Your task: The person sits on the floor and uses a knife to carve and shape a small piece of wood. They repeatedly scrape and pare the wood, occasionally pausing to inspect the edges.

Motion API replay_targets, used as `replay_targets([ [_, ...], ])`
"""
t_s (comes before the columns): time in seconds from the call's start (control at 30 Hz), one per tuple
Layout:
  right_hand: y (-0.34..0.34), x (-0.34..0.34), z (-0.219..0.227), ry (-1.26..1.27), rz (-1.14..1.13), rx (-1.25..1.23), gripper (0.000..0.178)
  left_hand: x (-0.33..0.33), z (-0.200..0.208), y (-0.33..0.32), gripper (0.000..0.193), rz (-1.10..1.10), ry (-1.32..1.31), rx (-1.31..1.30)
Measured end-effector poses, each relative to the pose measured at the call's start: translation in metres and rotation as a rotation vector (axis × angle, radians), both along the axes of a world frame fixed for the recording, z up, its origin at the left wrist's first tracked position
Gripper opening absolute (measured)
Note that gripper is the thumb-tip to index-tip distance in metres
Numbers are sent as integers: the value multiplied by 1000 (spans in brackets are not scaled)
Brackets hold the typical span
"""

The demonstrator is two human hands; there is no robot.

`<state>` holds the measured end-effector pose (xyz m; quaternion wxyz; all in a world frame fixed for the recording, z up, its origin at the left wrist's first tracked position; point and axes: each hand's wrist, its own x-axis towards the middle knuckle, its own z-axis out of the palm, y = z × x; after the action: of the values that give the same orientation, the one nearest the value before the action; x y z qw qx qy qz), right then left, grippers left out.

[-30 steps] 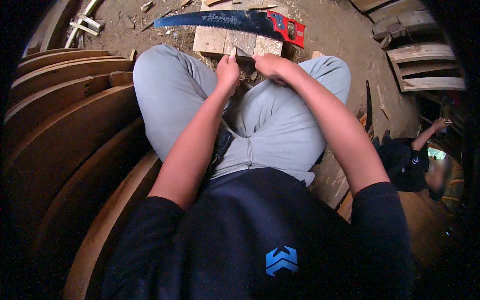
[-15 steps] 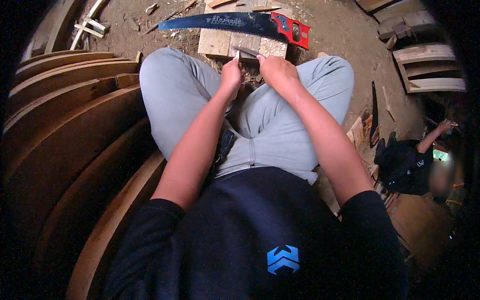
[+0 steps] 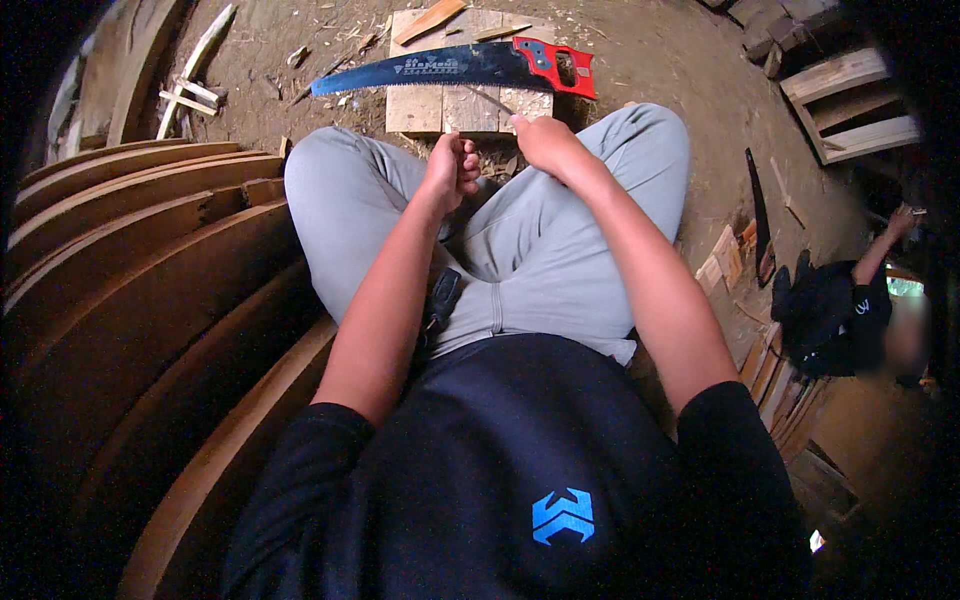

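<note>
Here, the left fingers (image 3: 468, 168) curl in, pinching a pale sliver (image 3: 451, 131), while the right fingers (image 3: 520, 122) clasp a knife (image 3: 489, 99).

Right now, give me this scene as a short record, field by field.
Left hand: left hand curled, the tip of a pale wood piece showing above it
Right hand: right hand closed, with a thin blade slanting forward and left; handle hidden
Saw: red-handled saw lying across the wooden block, handle to the right
Left side: row of planks
Right side: another person, one arm reaching out
Unclear: whether the thin blade touches the block
</note>
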<state>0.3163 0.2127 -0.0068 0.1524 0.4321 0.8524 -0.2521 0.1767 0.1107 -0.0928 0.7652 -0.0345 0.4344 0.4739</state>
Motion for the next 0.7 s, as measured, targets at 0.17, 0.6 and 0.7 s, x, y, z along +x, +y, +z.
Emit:
replay_targets([
  [0.17, -18, -21, -2, 24, -391, 164, 42, 1, -1, 1, 22, -66, 61, 36],
  [0.6, -16, 9, -14, -58, -203, -85, 50, 10, 1, -8, 23, -134, 236, 145],
  [0.7, -24, 5, 7, -113, -183, -119, 50, 12, -2, -7, 25, -101, 313, 129],
])
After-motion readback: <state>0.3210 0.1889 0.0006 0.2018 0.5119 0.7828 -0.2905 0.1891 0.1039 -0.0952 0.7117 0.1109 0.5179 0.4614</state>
